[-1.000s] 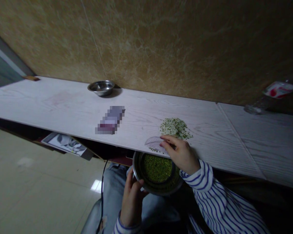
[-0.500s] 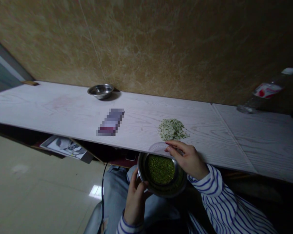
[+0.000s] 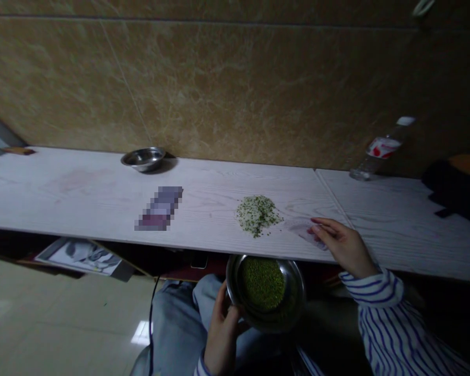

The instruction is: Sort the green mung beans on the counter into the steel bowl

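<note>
We are pinching a clear protractor (image 3: 301, 228) in our right hand (image 3: 347, 245), just right of the rice-and-bean pile (image 3: 257, 213) on the counter (image 3: 211, 201), our left hand (image 3: 224, 334) gripping the steel bowl (image 3: 295, 282).

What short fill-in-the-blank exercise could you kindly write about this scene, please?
The left hand holds a metal bowl containing small, ____ bean-like grains.
The loose pile lies to the ____ of the right hand, which pinches a clear curved piece.
The bottle has a ____ cap.

Missing words: green; left; white.
</note>
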Demonstrator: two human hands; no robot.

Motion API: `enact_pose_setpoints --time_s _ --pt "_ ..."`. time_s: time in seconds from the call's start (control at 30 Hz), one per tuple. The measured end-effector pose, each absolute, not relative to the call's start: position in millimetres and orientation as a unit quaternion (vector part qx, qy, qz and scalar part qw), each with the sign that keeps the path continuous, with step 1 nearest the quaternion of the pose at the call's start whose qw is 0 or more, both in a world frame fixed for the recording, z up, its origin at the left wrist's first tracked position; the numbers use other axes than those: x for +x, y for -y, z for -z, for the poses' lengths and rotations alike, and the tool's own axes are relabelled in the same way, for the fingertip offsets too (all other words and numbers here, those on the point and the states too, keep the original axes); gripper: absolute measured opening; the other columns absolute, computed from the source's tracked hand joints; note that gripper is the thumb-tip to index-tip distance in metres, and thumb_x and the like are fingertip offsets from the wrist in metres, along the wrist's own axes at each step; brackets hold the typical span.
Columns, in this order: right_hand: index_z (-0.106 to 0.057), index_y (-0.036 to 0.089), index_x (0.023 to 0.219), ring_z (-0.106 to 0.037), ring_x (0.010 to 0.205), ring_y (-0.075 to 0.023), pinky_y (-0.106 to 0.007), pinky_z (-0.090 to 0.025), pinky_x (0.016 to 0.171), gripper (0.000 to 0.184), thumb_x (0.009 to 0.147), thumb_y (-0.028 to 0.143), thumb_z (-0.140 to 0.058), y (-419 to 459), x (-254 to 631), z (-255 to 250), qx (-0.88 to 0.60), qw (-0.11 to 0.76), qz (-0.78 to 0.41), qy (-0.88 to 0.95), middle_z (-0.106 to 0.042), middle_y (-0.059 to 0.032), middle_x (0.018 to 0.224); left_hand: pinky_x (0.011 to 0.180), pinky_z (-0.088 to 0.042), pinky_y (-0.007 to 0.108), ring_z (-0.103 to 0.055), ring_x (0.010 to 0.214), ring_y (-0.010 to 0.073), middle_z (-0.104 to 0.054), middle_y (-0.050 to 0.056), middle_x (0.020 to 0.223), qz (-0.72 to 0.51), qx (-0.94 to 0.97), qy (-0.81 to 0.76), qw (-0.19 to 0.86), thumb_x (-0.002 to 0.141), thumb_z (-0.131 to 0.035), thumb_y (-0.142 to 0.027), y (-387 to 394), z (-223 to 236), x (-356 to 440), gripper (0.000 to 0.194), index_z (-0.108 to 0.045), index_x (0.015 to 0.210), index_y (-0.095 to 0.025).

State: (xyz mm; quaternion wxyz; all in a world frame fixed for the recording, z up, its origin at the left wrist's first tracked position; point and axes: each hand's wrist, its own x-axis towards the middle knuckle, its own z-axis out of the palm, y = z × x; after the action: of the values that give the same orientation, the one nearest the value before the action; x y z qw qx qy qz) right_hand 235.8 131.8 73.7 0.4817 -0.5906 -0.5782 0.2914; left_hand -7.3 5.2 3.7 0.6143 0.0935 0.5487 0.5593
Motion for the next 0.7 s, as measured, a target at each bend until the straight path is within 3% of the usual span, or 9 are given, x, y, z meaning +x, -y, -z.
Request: enact_pose_setpoints --time_s 0.23,0.43,0.7 --pt "-0.072 0.015 0.095 -0.072 0.072 -0.0223 -0.032 -0.059 0.064 0.035 0.072 0.041 -0.070 -143 240 -64 -0.600 0.472 -0.285 0.579 -0.076 -0.0100 0.079 0.066 -0.055 0.034 -0.061 0.097 0.0259 -0.061 0.010 0.122 -0.551 0.104 -0.550 0.619 0.069 -0.064 -0.028 -5 -8 -4 0.059 -0.056 0.127 -0.023" --pt "-0.072 0.017 0.098 -0.073 0.077 -0.0230 -0.034 -0.060 0.069 0.031 0.076 0.037 -0.068 -145 226 -58 -0.588 0.454 -0.283 0.607 -0.077 -0.0096 0.082 0.066 -0.056 0.037 -0.060 0.105 0.0321 -0.061 0.012 0.121 -0.556 0.109 -0.547 0.616 0.067 -0.064 -0.027 -4 -10 -5 0.062 -0.055 0.129 -0.021" --pt "-0.072 0.016 0.099 -0.073 0.080 -0.0227 -0.035 -0.060 0.072 0.029 0.077 0.035 -0.066 -138 207 -64 -0.553 0.430 -0.340 0.628 -0.077 -0.0095 0.085 0.066 -0.057 0.035 -0.062 0.101 0.0299 -0.062 0.012 0.120 -0.559 0.113 -0.540 0.619 0.066 -0.065 -0.026 -3 -17 -1 0.060 -0.056 0.125 -0.019"
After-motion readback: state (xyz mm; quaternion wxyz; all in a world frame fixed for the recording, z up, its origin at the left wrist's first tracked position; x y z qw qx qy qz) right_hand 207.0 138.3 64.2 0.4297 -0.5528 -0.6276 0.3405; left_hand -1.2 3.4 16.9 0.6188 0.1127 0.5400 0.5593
